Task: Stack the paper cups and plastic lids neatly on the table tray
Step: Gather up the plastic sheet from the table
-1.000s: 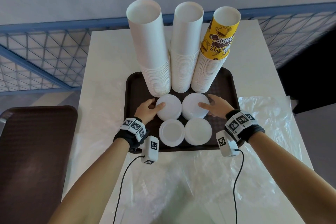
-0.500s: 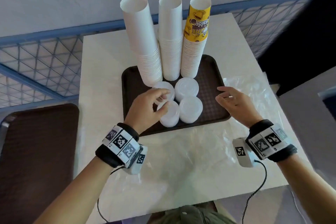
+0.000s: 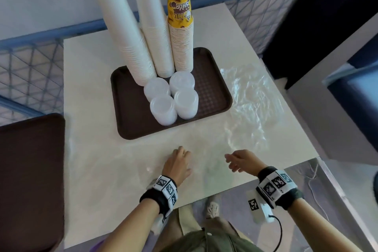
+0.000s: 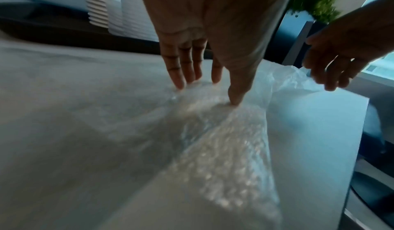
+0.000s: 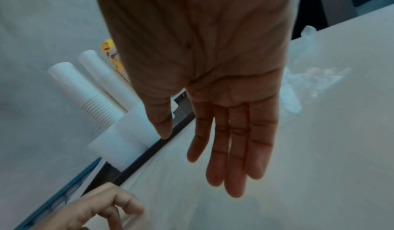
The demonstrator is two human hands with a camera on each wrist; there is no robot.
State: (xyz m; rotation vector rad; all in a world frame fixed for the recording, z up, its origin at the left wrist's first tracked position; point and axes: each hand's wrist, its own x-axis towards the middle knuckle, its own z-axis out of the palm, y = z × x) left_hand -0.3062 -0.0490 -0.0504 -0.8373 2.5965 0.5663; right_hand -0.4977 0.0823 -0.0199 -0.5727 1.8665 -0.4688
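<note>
Four lid stacks (image 3: 170, 98) on tray (image 3: 212, 96), well beyond fingers (image 3: 185, 152) (both hands empty).

- Head view: bright, even daylight; wide-angle bend at the edges, right side smeared by motion blur.
- Glare streaks on the plastic sheet (image 3: 251, 100) over the pale surface (image 3: 86, 92).
- Cup stacks (image 3: 151, 26) sharp, lightly shaded.
- Left wrist view: dim, bluish; left hand (image 4: 213, 36) backlit, soft shadow under fingertips, foreground blurred.
- Right wrist view: dim, hazy; right hand (image 5: 213, 81) dark against a pale ground, edges warped.
</note>
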